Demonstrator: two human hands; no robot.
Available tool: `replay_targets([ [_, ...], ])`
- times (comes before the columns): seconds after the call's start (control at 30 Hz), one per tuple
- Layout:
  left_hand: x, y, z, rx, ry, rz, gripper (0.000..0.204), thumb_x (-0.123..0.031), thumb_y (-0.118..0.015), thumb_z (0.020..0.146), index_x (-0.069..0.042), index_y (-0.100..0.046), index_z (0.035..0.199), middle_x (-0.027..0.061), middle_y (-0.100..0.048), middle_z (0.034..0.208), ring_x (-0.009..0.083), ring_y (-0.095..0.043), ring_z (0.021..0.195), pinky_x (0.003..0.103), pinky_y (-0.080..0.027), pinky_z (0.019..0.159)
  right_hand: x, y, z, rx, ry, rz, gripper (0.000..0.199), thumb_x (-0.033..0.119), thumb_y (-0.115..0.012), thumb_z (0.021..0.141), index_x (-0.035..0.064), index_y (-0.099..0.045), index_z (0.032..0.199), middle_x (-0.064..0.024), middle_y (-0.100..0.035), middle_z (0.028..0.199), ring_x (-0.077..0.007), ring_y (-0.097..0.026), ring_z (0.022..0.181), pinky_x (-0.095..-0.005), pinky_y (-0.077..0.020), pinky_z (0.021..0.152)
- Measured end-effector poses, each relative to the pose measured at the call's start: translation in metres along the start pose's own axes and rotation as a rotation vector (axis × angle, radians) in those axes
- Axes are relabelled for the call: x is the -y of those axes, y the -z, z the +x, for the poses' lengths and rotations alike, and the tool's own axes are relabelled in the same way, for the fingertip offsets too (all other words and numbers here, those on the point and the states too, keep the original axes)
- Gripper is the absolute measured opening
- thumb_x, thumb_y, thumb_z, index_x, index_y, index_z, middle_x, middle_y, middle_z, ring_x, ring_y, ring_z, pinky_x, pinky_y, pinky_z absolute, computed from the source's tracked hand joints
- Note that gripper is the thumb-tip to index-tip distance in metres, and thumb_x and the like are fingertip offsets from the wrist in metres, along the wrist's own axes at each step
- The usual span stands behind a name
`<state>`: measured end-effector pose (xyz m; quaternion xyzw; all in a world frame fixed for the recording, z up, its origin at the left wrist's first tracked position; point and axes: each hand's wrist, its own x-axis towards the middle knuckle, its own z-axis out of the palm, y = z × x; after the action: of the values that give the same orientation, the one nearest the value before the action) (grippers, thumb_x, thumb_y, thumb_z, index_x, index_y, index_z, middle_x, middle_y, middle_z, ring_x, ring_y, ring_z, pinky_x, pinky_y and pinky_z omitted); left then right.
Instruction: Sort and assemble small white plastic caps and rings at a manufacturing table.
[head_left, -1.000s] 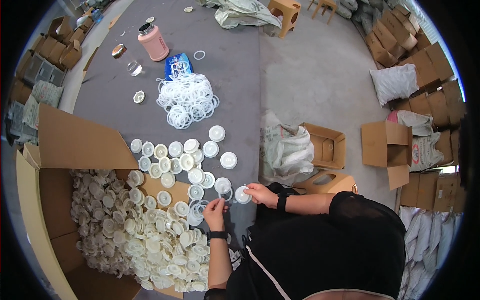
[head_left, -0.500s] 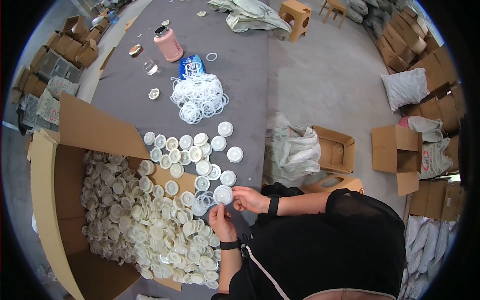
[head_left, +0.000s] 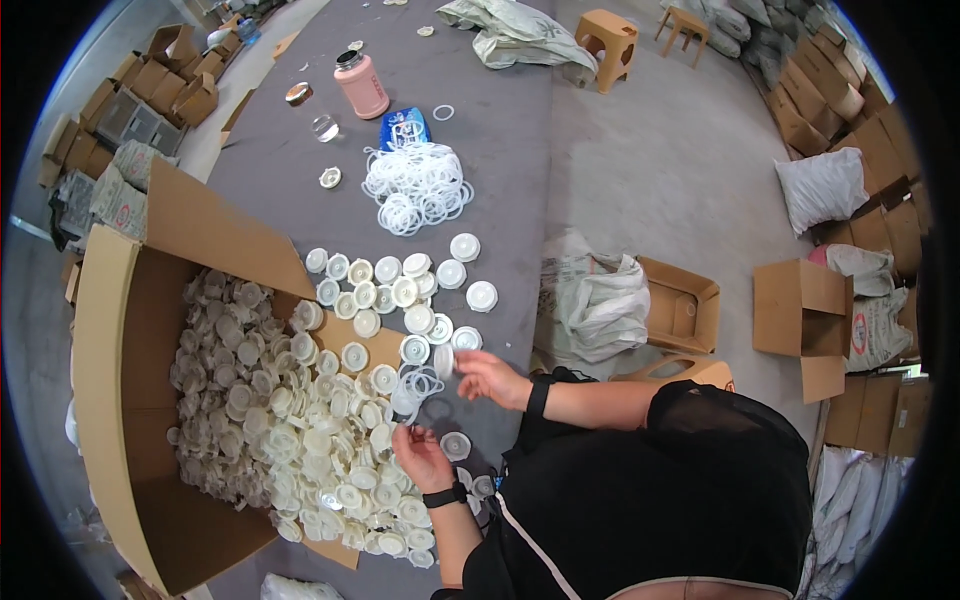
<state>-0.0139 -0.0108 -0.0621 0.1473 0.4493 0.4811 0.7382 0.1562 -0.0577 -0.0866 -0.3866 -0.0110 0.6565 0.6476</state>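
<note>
My right hand (head_left: 492,378) holds a white round cap (head_left: 444,360) on edge above the grey table (head_left: 500,130). My left hand (head_left: 420,455) pinches a thin white ring (head_left: 405,405), close to a loose bunch of rings (head_left: 420,382). Another cap (head_left: 456,446) lies flat beside my left hand. Rows of finished-looking white caps (head_left: 400,292) lie beyond my hands. A large open cardboard box (head_left: 120,400) on my left is heaped with several white caps (head_left: 290,430).
A pile of white rings (head_left: 415,187) lies further up the table with a blue packet (head_left: 405,127), a pink bottle (head_left: 361,84) and small lids. An open box (head_left: 685,305) and a sack (head_left: 590,300) stand on the floor to the right; stools and cartons beyond.
My right hand has turned the cap up on edge and lifted it slightly. My left hand has dropped nearer me with a ring. The view has shifted closer over the box.
</note>
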Motion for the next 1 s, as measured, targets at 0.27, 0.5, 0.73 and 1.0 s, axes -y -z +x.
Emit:
replay_targets([
  [0.27,-0.024,0.042,-0.012,-0.067,-0.094,-0.047,0.011,-0.018,-0.055,0.08,-0.008,-0.051,0.084,-0.0008,-0.053,0.074,0.0081,-0.046,0.059,0.021,-0.039,0.053,-0.06,-0.001,0.047,0.012,0.225,-0.887,0.03,0.017,-0.05,0.077,0.0032,-0.048,0.103,-0.0088,-0.057,0.091,-0.0207,-0.056,0.075,-0.0317,-0.044,0.062],
  [0.5,-0.034,0.063,-0.015,-0.141,-0.072,-0.084,0.007,-0.014,-0.051,0.081,-0.007,-0.049,0.082,0.0011,-0.051,0.073,0.0097,-0.046,0.058,0.021,-0.039,0.051,-0.083,-0.052,0.072,0.243,0.725,-1.576,0.037,0.011,-0.051,0.071,0.0049,-0.044,0.107,-0.0117,-0.048,0.103,-0.0278,-0.056,0.077,-0.0377,-0.0467,0.061],
  [0.73,-0.04,0.072,-0.005,-0.134,-0.06,-0.062,0.007,-0.012,-0.052,0.08,-0.007,-0.049,0.082,0.0014,-0.051,0.073,0.0097,-0.046,0.058,0.021,-0.039,0.051,-0.093,-0.04,0.083,0.273,0.733,-2.034,0.025,0.01,-0.053,0.067,0.0018,-0.049,0.091,-0.0129,-0.047,0.087,-0.0252,-0.055,0.06,-0.0354,-0.0454,0.045],
  [1.0,-0.031,0.063,0.001,-0.084,-0.06,-0.02,0.007,-0.011,-0.055,0.078,-0.007,-0.05,0.08,0.0014,-0.052,0.072,0.0095,-0.047,0.057,0.02,-0.04,0.051,-0.074,-0.04,0.059,0.361,0.478,-2.109,0.043,0.011,-0.058,0.063,0.0021,-0.047,0.103,-0.0161,-0.045,0.098,-0.0269,-0.057,0.066,-0.0361,-0.0459,0.05],
])
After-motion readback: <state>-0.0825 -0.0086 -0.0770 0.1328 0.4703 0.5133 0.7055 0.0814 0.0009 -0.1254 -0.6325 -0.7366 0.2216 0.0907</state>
